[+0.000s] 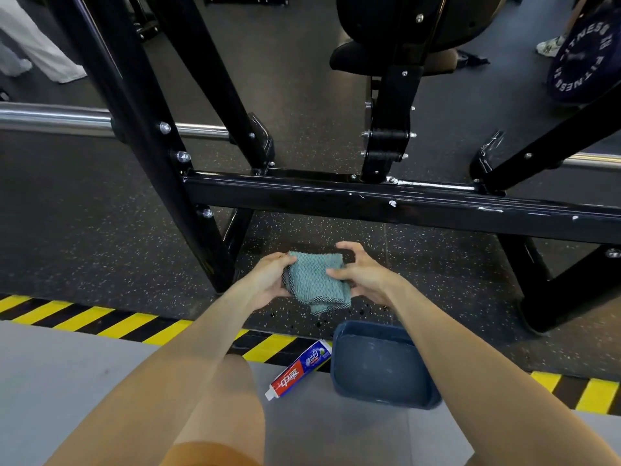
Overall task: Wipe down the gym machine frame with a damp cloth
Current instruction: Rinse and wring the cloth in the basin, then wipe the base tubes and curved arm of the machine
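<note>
Dim, soft frame; edges bowed; overhead light, perhaps.

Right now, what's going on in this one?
A person crouched by a black gym machine holds a teal cloth in both hands, the left hand and right hand gripping opposite sides. The cloth hangs above the speckled floor, short of the frame's low crossbar and not touching it. A dark blue basin and a toothpaste tube lie nearby.

Head-worn view, downward, close above cloth
</note>
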`<state>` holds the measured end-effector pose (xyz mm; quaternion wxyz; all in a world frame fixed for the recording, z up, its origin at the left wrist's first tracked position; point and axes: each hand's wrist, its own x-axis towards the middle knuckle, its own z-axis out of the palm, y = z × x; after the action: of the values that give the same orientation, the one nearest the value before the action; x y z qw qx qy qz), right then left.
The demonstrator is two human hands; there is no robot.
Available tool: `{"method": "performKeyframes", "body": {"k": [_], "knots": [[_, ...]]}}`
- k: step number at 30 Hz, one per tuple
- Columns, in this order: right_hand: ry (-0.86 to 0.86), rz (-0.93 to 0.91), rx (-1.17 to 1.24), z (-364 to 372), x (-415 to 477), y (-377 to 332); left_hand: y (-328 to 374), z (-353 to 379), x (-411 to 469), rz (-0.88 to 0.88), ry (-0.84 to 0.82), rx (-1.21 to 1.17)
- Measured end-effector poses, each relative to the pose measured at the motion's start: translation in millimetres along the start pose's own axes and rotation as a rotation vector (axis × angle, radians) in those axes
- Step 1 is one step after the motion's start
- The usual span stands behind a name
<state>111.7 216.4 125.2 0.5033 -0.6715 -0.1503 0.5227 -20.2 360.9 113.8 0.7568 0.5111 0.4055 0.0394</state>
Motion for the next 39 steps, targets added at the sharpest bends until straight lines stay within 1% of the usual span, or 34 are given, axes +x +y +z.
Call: {"method": "performKeyframes", "body": {"k": [1,3,4,5,6,7,8,10,12,14,16,17,18,20,21,22,24,26,27,29,30,31,32,33,34,36,37,38,39], "knots": [[-0.031,0.011,-0.020,1,0,-2,1,-6,1,0.008,-0.005,0.002],[-0.054,0.009,-0.118,4,2,-4,1,-19,2,0.023,-0.101,0.020],[-0.045,0.004,-0.173,6,5,-4,1,-22,-1,0.035,-0.164,0.081],[-0.027,-0.001,-0.242,10,7,-4,1,-23,-4,0.060,-0.195,0.216],[0.004,-0.014,-0.331,14,11,-4,2,-23,-6,0.104,-0.189,0.417],[0.038,-0.035,-0.451,19,14,-5,1,-22,-7,0.149,-0.149,0.635],[0.059,-0.074,-0.584,25,17,-6,1,-20,-8,0.199,-0.091,0.806],[0.122,-0.159,-0.780,39,21,-12,4,-19,-10,0.310,0.057,0.965],[0.197,-0.221,-0.814,49,29,-20,11,-25,-10,0.394,0.189,0.961],[0.221,-0.236,-0.804,57,33,-30,22,-36,-13,0.372,0.213,0.839],[0.210,-0.252,-0.855,65,36,-39,32,-47,-19,0.323,0.201,0.542],[0.225,-0.284,-0.905,68,34,-43,36,-52,-23,0.325,0.245,0.391],[0.260,-0.335,-0.963,70,31,-47,39,-56,-28,0.369,0.357,0.297],[0.369,-0.497,-1.065,66,27,-51,48,-67,-29,0.503,0.720,0.301],[0.428,-0.575,-1.117,63,23,-54,55,-72,-27,0.542,0.884,0.333],[0.489,-0.654,-1.162,58,21,-57,64,-76,-24,0.554,0.995,0.378],[0.600,-0.765,-1.223,46,20,-65,85,-80,-9,0.559,1.067,0.486],[0.689,-0.774,-1.299,36,22,-75,103,-66,6,0.582,1.079,0.602],[0.719,-0.751,-1.326,32,24,-80,108,-51,13,0.637,1.047,0.686],[0.738,-0.697,-1.334,26,26,-88,101,-9,24,0.848,0.873,0.923],[0.739,-0.665,-1.323,24,27,-91,92,10,26,0.940,0.754,1.037],[0.738,-0.642,-1.311,19,27,-93,83,19,28,0.990,0.625,1.112],[0.736,-0.626,-1.311,13,24,-93,77,19,30,1.020,0.552,1.140],[0.736,-0.622,-1.319,4,20,-92,74,10,35,1.029,0.565,1.123],[0.742,-0.619,-1.326,-7,15,-90,73,-1,38,1.004,0.620,1.045],[0.792,-0.599,-1.332,-35,2,-83,71,-14,41,0.928,0.801,0.841],[0.817,-0.579,-1.341,-51,-4,-79,69,-6,43,0.917,0.847,0.805],[0.838,-0.552,-1.350,-64,-10,-75,65,13,42,0.945,0.814,0.821],[0.862,-0.529,-1.345,-77,-15,-72,60,43,42,1.010,0.723,0.880]]}}
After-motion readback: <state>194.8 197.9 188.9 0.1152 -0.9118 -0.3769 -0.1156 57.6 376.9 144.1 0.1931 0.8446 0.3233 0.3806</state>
